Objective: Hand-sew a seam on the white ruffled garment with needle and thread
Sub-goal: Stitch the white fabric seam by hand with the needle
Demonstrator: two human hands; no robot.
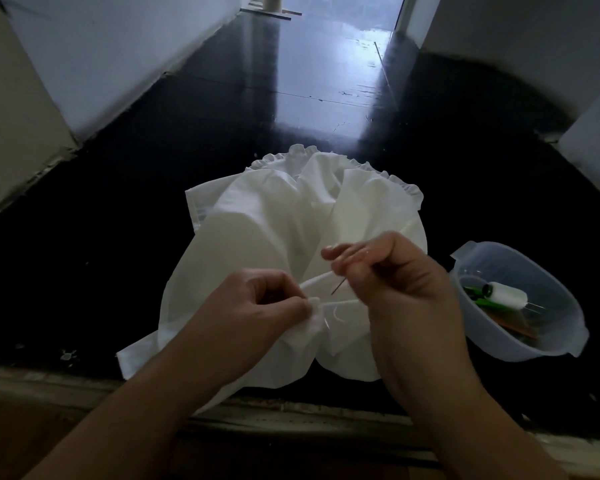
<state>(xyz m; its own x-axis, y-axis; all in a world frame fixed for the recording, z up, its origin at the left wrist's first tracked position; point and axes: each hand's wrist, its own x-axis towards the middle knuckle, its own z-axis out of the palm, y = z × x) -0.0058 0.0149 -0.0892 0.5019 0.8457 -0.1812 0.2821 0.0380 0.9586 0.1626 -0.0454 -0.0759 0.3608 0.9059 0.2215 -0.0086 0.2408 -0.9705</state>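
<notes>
The white ruffled garment (278,216) is lying bunched on the dark floor (118,237), its frilled edge at the far side. Near its front edge the left hand (257,306) is pinching a fold of the cloth, while the right hand (388,271) is gripping the needle (336,288) between fingertips, just beside that fold. To the right, a clear plastic bowl (548,344) is holding a white thread spool (506,294).

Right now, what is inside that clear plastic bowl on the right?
Inside the bowl lies a spool of white thread, on top of something green and something orange-brown. What those two are, I cannot tell; the spool and hazy wall partly cover them.
</notes>
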